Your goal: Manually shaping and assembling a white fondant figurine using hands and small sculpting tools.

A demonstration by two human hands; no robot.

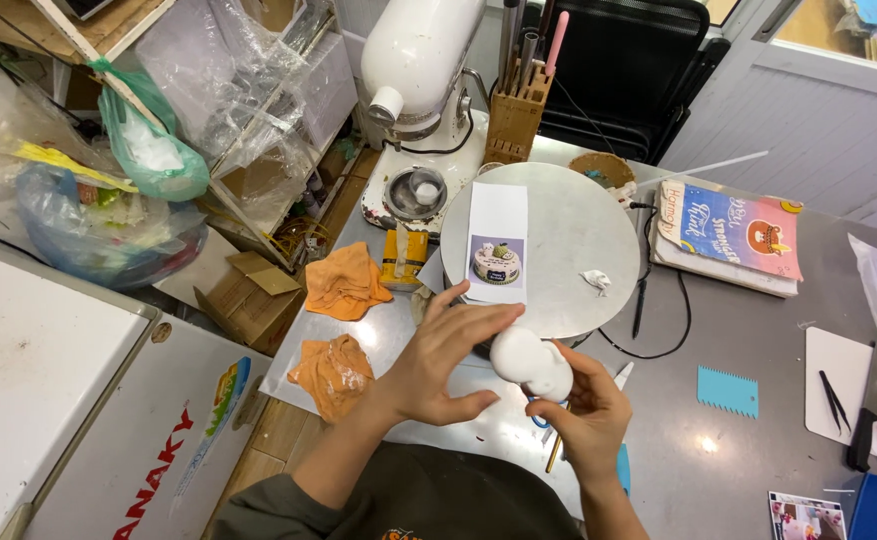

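1. Step in hand, as judged: shaping a white fondant lump (530,362) between both hands, over the near edge of the steel worktop (738,330), just in front of the round turntable (578,215).
2. Right hand (586,415): curled under the lump, grasping it from below. Left hand (445,362): unclenched, fingers spread, palm pressed against the lump's left side.
3. Next move, by judgement: called for even, light pressure and a slow turn of the lump, lest fingers dent the soft surface.
4. Counted on the turntable: one printed cake photo sheet (497,243), one small white scrap (595,281).
5. Counted at the worktop's left edge: two orange cloths (343,282), the nearer (332,372) wrapped in film.
6. Counted toward the right edge: one teal scraper comb (727,391), one white board (836,370), one illustrated book (728,232).
7. Counted at the far edge: one white stand mixer (420,60), one wooden knife block (516,118).
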